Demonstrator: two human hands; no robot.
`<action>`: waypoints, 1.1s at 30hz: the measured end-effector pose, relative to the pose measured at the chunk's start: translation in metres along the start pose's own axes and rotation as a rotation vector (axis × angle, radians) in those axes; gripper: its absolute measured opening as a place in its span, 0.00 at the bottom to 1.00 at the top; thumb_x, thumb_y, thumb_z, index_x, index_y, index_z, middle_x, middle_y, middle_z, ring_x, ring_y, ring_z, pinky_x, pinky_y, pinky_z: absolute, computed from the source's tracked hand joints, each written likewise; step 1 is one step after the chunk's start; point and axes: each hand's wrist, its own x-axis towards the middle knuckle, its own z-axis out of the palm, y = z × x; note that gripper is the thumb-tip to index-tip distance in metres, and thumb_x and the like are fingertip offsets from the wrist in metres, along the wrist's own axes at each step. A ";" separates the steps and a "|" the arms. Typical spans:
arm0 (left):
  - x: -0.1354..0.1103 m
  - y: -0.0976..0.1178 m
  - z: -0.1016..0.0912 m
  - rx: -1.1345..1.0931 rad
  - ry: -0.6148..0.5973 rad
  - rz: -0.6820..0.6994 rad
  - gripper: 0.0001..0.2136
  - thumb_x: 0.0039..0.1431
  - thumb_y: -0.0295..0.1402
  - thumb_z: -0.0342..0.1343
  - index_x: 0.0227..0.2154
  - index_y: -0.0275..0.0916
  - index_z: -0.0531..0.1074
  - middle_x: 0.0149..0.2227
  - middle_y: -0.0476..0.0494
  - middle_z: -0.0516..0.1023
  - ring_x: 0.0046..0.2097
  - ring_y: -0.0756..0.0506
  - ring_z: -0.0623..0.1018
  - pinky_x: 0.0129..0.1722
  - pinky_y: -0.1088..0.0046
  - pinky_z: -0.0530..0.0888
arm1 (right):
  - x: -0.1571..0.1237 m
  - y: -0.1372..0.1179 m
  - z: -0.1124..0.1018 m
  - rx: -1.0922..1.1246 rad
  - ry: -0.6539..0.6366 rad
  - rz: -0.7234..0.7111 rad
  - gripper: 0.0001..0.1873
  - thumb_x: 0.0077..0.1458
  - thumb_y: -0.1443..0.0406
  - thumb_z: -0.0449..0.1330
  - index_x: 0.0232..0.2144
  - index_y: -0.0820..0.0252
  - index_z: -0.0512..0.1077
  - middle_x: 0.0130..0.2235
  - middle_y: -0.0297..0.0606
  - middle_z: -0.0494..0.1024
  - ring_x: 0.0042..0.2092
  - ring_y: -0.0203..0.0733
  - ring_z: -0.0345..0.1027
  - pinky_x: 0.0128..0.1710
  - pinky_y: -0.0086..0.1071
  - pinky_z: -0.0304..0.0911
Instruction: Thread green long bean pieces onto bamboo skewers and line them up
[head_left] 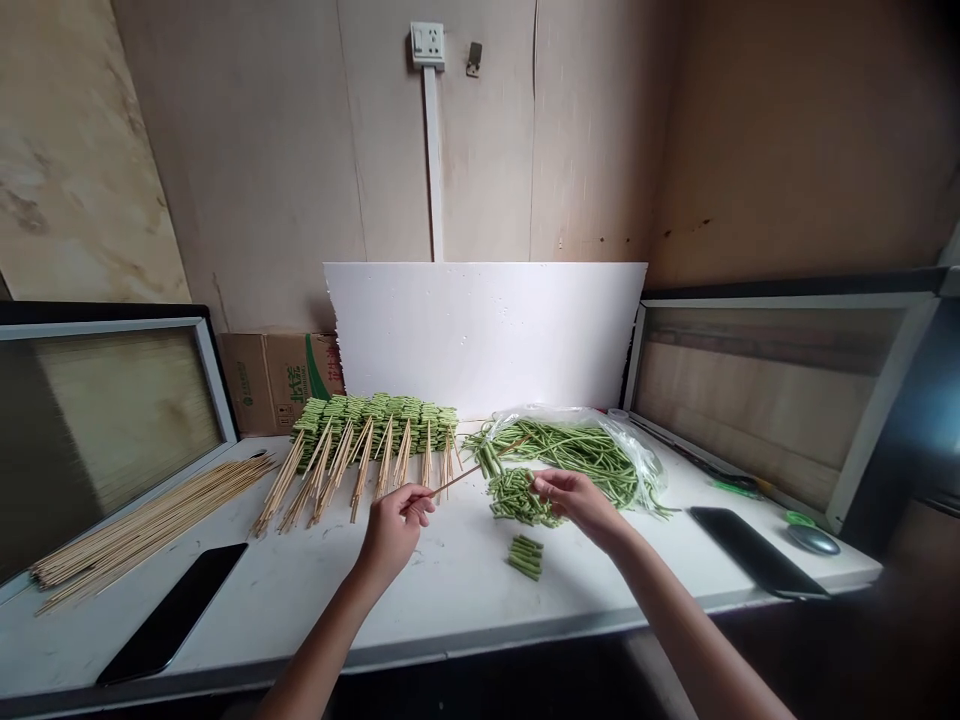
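My left hand [396,522] is closed around the lower end of a thin bamboo skewer [459,480], which slants up to the right. A few cut green bean pieces [489,461] sit side by side near its far part. My right hand [576,500] is closed in a pinch at the edge of a heap of cut bean pieces [517,497], with a short green bean piece at its fingertips, partly hidden. Nearer to me, a small row of cut pieces [526,557] lies on the white table [450,590].
Several bundles of bean-loaded skewers [375,425] are stacked at the back left. Bare skewers [150,520] lie at far left, beside a black phone [176,610]. Long beans [577,450] fill a clear plastic bag [649,465]. Another dark phone [754,550] and a mouse [813,539] are at right.
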 end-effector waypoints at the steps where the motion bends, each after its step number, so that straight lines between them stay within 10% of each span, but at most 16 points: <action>1: 0.001 0.000 -0.001 -0.001 0.009 0.004 0.10 0.64 0.35 0.54 0.37 0.38 0.79 0.30 0.43 0.83 0.27 0.46 0.80 0.29 0.72 0.77 | -0.001 -0.006 0.000 0.100 0.015 -0.027 0.24 0.44 0.47 0.74 0.36 0.59 0.83 0.32 0.38 0.80 0.30 0.36 0.66 0.26 0.29 0.58; 18: -0.002 -0.002 -0.002 0.064 -0.005 0.067 0.11 0.64 0.34 0.54 0.36 0.38 0.81 0.30 0.42 0.84 0.31 0.44 0.83 0.31 0.73 0.77 | -0.007 -0.022 0.002 0.483 0.039 -0.058 0.19 0.52 0.51 0.73 0.41 0.54 0.81 0.51 0.43 0.82 0.54 0.51 0.75 0.30 0.29 0.67; 33: -0.002 -0.006 0.001 0.075 -0.029 0.074 0.10 0.64 0.33 0.54 0.36 0.37 0.81 0.29 0.43 0.84 0.32 0.44 0.83 0.33 0.71 0.78 | -0.007 -0.020 0.005 0.564 -0.023 -0.063 0.12 0.53 0.56 0.74 0.38 0.53 0.83 0.47 0.40 0.84 0.51 0.47 0.78 0.25 0.24 0.64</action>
